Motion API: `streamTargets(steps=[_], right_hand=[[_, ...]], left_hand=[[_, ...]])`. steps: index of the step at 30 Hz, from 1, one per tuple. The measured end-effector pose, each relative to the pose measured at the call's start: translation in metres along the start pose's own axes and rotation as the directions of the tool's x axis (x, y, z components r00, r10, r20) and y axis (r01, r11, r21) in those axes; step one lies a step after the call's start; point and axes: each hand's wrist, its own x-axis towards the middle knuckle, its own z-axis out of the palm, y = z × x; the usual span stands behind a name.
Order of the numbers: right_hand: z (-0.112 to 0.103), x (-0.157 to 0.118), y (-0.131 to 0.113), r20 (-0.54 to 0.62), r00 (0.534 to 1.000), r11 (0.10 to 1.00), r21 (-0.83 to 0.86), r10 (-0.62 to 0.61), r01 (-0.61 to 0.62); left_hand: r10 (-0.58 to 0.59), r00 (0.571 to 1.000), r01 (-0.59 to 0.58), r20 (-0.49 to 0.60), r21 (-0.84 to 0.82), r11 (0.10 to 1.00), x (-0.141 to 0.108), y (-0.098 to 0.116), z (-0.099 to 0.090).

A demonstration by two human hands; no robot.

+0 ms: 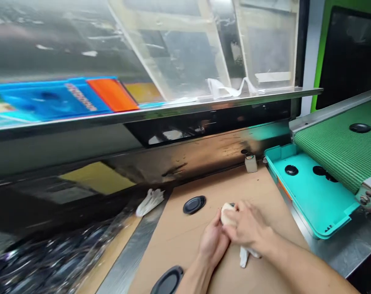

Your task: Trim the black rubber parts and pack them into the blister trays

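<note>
My left hand [211,241] and my right hand [248,223] meet over the brown board. Between them is a cream-coloured rounded piece [227,214], gripped by the fingers of both; its exact kind is unclear. A bit of something dark shows just behind it. Under my right wrist lies a white cloth [244,257], partly hidden by the arm. Black round discs [194,204] rest on the board beyond my left hand, one seemingly overlapping another. Nearer to me, another black disc [167,281] is partly cut off by the frame and my left forearm.
A turquoise tray [318,200] with black discs stands at the right, beside a green conveyor belt [335,141] carrying more discs. A small bottle [251,163] stands at the board's [176,241] far edge. A metal shelf [179,107] overhangs the back. White gloves [150,202] lie left.
</note>
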Motion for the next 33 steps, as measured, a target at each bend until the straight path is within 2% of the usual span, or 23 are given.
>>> streamTargets(steps=[1,4,8,11,15,18,21,23,25,26,27,29,31,33], right_hand=[[-0.001,0.001,0.000,0.005,1.000,1.000,0.019,-0.006,0.006],[-0.005,0.001,0.000,-0.021,0.995,0.995,0.039,0.095,-0.095],[-0.006,-0.001,-0.001,0.008,1.000,0.998,0.051,0.020,-0.021],[-0.003,-0.002,-0.003,-0.025,0.996,0.997,0.019,0.081,-0.081],[-0.003,0.001,0.003,-0.009,1.000,1.000,-0.019,0.018,-0.018],[-0.015,0.002,0.021,-0.021,0.983,0.977,-0.105,0.182,-0.183],[-0.029,0.000,0.038,-0.033,0.964,0.947,-0.183,0.263,-0.264],[-0.035,0.000,0.041,-0.078,0.957,0.927,-0.238,0.280,-0.290],[-0.039,-0.001,0.035,-0.137,0.957,0.925,-0.254,0.257,-0.284],[-0.040,-0.002,0.029,-0.126,0.962,0.933,-0.241,0.243,-0.267],[-0.040,-0.004,0.023,-0.077,0.970,0.945,-0.220,0.232,-0.243],[-0.040,-0.008,0.011,0.104,0.972,0.965,-0.182,0.209,-0.188],[-0.036,-0.012,0.003,0.278,0.947,0.981,-0.146,0.163,-0.126],[-0.032,-0.014,0.001,0.341,0.934,0.991,-0.108,0.108,-0.076]], left_hand=[[0.002,1.000,-0.002,-0.002,0.010,1.000,0.000,0.000,0.001],[0.037,0.999,-0.037,-0.001,0.018,0.999,0.000,0.000,0.003],[0.043,0.999,-0.042,-0.019,0.018,0.999,-0.002,-0.002,0.003],[0.058,0.998,-0.058,0.003,0.017,0.998,-0.002,-0.004,0.002],[0.023,0.999,-0.023,0.024,0.000,1.000,0.002,-0.005,-0.003],[0.049,0.998,-0.047,0.032,-0.044,0.998,0.006,-0.003,-0.004],[0.054,0.997,-0.048,0.052,-0.116,0.992,0.006,0.002,-0.005],[0.057,0.997,-0.045,0.060,-0.182,0.982,0.007,0.008,-0.007],[0.063,0.995,-0.042,0.081,-0.239,0.970,0.007,0.014,-0.011],[0.068,0.993,-0.041,0.095,-0.260,0.965,0.008,0.017,-0.013],[0.075,0.991,-0.043,0.108,-0.275,0.961,0.008,0.020,-0.015],[0.084,0.988,-0.045,0.129,-0.283,0.958,0.007,0.022,-0.018],[0.084,0.987,-0.044,0.135,-0.275,0.960,0.007,0.023,-0.019],[0.078,0.988,-0.040,0.133,-0.263,0.964,0.007,0.023,-0.019]])
